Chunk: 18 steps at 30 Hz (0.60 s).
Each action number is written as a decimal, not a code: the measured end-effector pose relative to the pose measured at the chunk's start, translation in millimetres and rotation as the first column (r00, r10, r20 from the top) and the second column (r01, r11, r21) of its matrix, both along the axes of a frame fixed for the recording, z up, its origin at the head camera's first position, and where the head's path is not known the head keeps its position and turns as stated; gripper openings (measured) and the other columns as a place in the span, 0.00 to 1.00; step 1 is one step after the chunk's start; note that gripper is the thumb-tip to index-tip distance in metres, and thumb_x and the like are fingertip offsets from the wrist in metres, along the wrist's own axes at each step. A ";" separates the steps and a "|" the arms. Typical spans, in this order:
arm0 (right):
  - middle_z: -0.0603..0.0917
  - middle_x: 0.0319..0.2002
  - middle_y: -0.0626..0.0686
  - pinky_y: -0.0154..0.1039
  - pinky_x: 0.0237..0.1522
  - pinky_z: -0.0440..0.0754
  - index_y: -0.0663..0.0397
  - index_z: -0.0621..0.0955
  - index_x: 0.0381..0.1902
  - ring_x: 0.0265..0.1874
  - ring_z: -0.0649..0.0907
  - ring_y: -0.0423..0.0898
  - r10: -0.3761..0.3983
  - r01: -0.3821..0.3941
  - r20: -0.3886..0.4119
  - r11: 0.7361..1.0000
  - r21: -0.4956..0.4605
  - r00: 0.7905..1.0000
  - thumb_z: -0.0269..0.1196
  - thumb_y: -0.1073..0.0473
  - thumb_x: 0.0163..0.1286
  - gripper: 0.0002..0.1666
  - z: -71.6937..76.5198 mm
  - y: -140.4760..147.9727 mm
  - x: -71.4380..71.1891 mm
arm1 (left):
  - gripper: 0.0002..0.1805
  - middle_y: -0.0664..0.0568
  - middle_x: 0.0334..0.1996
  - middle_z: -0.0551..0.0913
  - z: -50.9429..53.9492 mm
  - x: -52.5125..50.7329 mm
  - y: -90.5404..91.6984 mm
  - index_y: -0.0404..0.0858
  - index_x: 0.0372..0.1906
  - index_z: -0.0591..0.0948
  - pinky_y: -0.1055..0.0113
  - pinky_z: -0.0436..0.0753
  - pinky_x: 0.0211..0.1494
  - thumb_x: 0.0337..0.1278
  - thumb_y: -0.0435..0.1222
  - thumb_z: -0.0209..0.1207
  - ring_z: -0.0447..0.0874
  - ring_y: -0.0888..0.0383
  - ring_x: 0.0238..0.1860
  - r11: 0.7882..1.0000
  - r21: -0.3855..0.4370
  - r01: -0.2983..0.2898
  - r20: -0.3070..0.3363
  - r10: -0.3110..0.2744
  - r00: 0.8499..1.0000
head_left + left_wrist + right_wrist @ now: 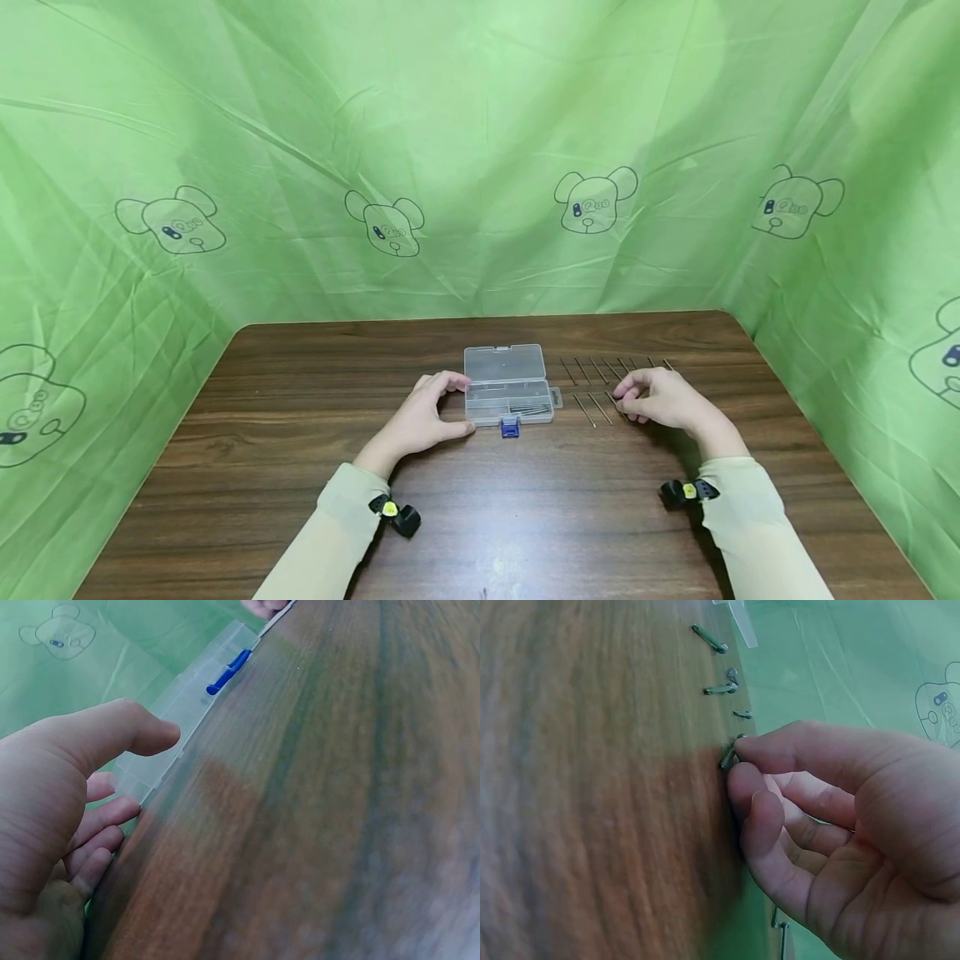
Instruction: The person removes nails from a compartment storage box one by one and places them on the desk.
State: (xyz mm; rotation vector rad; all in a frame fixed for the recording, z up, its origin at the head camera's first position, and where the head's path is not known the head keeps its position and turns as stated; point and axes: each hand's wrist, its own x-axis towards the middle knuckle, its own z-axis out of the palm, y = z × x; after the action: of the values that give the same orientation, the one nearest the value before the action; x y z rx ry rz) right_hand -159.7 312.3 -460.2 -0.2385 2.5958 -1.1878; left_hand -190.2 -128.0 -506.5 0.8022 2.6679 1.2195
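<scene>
A clear plastic box (506,392) lies with its lid (504,364) folded back and its blue latch (510,428) at the front. My left hand (420,421) holds the box's left side between thumb and fingers; the left wrist view shows the thumb (154,736) by its front edge. Several thin metal screws (529,409) lie in the front right compartment. To the right of the box, my right hand (663,400) pinches one screw (727,756) between thumb and fingertips, low over the table. Its far end is hidden by the fingers.
Behind the right hand runs a row of several screws (582,372). Two more (585,411) lie between the box and that hand. The brown wooden table (300,400) ends at a green curtain (480,167) on the back and sides.
</scene>
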 end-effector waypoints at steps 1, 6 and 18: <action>0.86 0.31 0.51 0.39 0.31 0.87 0.64 0.87 0.46 0.29 0.86 0.47 0.001 -0.001 -0.005 1.000 0.005 1.000 0.71 0.67 0.69 0.09 1.0 0.7 0.1 | 0.38 0.59 0.59 0.85 -0.1 -0.1 -0.1 0.45 0.69 0.79 0.51 0.76 0.71 0.53 0.44 0.82 0.74 0.51 0.66 1.000 0.000 0.000 0.001 0.000 1.000; 0.88 0.33 0.48 0.37 0.33 0.83 0.58 0.89 0.46 0.30 0.87 0.44 0.004 0.000 -0.067 0.998 0.063 0.998 0.72 0.58 0.73 0.10 4.6 4.6 -0.4 | 0.38 0.59 0.59 0.85 0.0 -0.1 0.0 0.45 0.69 0.79 0.51 0.75 0.71 0.53 0.44 0.82 0.74 0.51 0.66 1.000 0.000 -0.001 0.004 0.001 1.000; 0.88 0.37 0.46 0.36 0.38 0.82 0.56 0.89 0.50 0.34 0.86 0.43 0.052 -0.041 -0.193 0.997 0.060 0.980 0.75 0.56 0.72 0.13 25.2 -12.7 0.2 | 0.38 0.60 0.59 0.84 -1.4 -0.2 0.3 0.46 0.69 0.79 0.52 0.76 0.70 0.53 0.44 0.82 0.74 0.54 0.64 1.000 -0.004 -0.006 0.004 0.006 1.000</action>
State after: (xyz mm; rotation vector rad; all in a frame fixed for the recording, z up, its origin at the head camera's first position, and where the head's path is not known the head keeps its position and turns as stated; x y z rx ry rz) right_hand -159.5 299.5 -434.9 -0.4208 2.7688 -1.1262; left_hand -190.4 -127.7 -508.0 0.7908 2.6711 1.2151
